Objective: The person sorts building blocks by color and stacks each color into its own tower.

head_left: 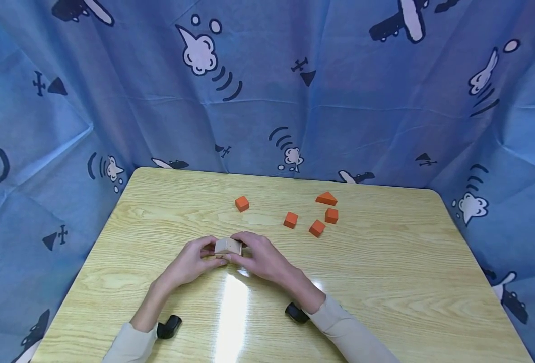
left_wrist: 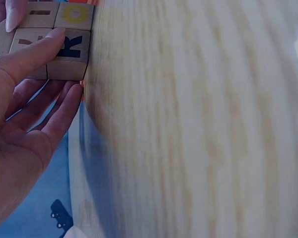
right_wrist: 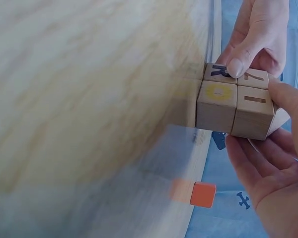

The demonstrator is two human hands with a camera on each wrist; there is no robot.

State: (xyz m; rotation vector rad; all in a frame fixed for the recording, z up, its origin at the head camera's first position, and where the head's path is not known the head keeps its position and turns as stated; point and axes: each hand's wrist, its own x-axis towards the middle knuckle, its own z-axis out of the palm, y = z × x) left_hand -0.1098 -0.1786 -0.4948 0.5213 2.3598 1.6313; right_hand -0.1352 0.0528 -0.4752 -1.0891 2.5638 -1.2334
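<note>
Several plain wooden cubes stand as two rows of two, one row on the other, close in front of me. A pale wedge-shaped wooden block (left_wrist: 0, 40) sits on top like a roof, seen from above in the head view. One lower cube (left_wrist: 72, 52) bears a dark R, the other (right_wrist: 217, 94) a yellow ring; the upper cube (right_wrist: 251, 106) on the right side shows a dash. My left hand (head_left: 192, 262) grips the left side, thumb across the front face, fingers behind. My right hand (head_left: 266, 257) holds the right side, its thumb by the upper cube and the wedge.
Beyond the hands lie orange cubes (head_left: 290, 220), one farther left (head_left: 242, 203), and an orange triangular block (head_left: 327, 198). The wooden table (head_left: 408, 262) ends at a patterned blue curtain (head_left: 258, 80). Black devices (head_left: 169, 327) sit at both wrists.
</note>
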